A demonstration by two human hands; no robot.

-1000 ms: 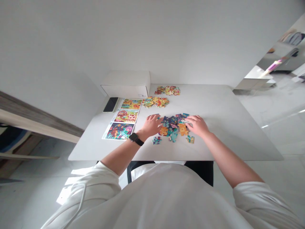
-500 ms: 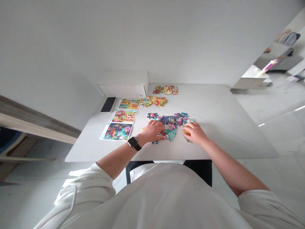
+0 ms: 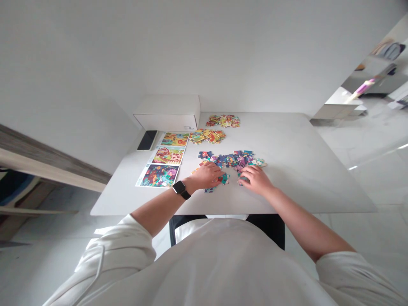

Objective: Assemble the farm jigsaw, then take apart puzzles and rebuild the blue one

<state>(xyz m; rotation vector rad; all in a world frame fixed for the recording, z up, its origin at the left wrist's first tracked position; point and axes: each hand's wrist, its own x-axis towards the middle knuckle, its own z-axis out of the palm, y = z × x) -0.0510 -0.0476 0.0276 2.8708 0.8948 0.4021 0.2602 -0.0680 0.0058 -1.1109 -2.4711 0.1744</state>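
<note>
A loose pile of dark blue and purple puzzle pieces [image 3: 232, 159] lies on the white table [image 3: 302, 170] in front of me. My left hand [image 3: 207, 175], with a black watch [image 3: 181, 188] on its wrist, lies palm down, fingers stretched flat over the pieces at the pile's near left edge. My right hand [image 3: 256, 179] rests at the pile's near right edge. Its fingers curl over a small piece, most of which they hide. A few teal pieces [image 3: 223, 178] lie between my two hands.
Two more piles of puzzle pieces [image 3: 208, 136] [image 3: 223, 120] lie farther back. Three picture cards [image 3: 168, 155] line the left side, with a black phone [image 3: 147, 140] and a white box [image 3: 167, 112] behind them. The table's near edge runs just below my wrists.
Both hands have drawn back toward me from the pile's middle. My right hand has slid left, and the orange piece beneath it no longer shows. More pieces lie uncovered at the far side.
</note>
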